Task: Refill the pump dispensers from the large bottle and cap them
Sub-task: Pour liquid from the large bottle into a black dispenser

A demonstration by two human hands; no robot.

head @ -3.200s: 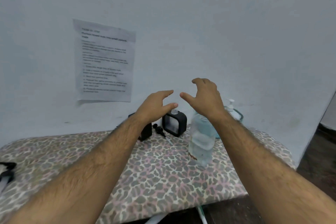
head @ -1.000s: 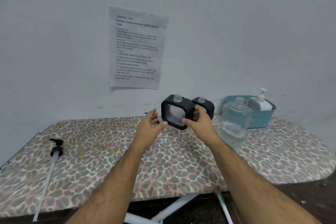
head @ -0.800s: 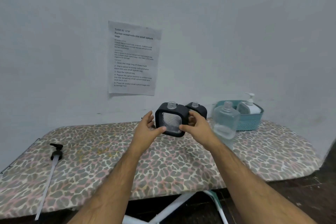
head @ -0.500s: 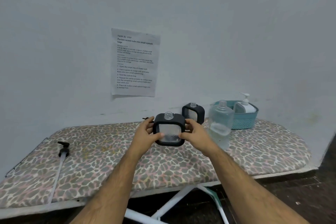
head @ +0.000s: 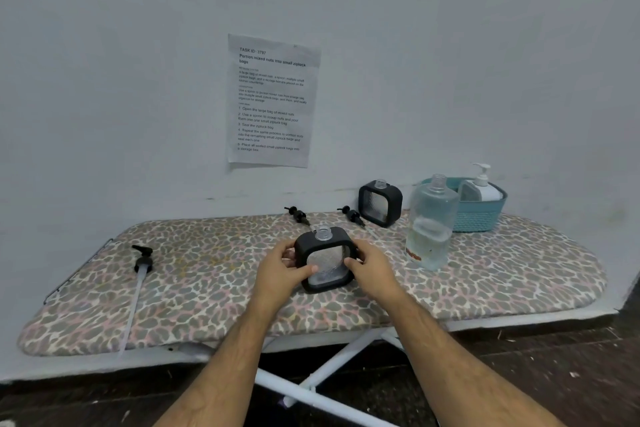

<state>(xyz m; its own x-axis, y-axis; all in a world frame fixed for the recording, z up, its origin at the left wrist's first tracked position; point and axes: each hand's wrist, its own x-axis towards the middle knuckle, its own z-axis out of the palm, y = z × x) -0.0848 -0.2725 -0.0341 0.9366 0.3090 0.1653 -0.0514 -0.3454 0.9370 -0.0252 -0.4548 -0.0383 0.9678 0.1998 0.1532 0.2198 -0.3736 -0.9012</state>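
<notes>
Your left hand [head: 281, 270] and right hand [head: 372, 269] grip the uncapped black dispenser [head: 325, 258] by its sides, upright on the table [head: 207, 288], just left of the large bottle [head: 430, 224].

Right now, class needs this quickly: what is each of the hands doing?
Left hand: holding the black dispenser by its left side.
Right hand: holding the same dispenser by its right side.

An uncapped square black dispenser [head: 325, 259] is held upright mid-board, a second [head: 380, 203] and the part-filled open bottle [head: 429, 224] standing behind.
</notes>
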